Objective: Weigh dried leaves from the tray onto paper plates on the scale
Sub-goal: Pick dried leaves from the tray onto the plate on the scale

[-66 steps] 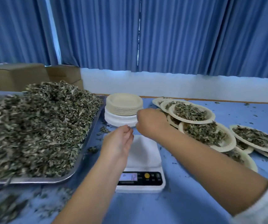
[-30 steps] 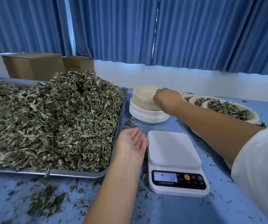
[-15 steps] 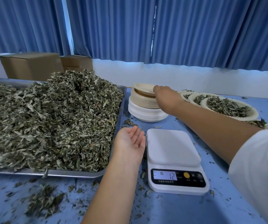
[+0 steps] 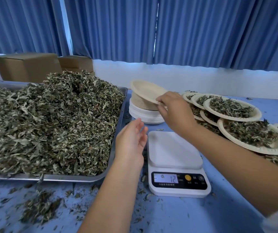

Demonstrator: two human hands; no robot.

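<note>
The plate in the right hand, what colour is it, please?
The plate is pale beige, clearest in the head view.

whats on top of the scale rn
Nothing shows on the scale: its white platform is bare. The right arm covers its far right corner. The right hand holds a plate above the stack, not the scale.

The lit display (image 4: 166, 178) on the front of the scale (image 4: 173, 148) reads 12. It lies toward the viewer from the left hand's (image 4: 131, 142) straight fingers (image 4: 138, 130) and slightly to their right, well below the right hand's (image 4: 175, 111) fingers (image 4: 161, 100), which pinch a paper plate (image 4: 145, 89). Right of the display, beside a yellow button (image 4: 188, 177), stands the letter M (image 4: 194, 177); the small print beneath the display is too fine to read.
</note>
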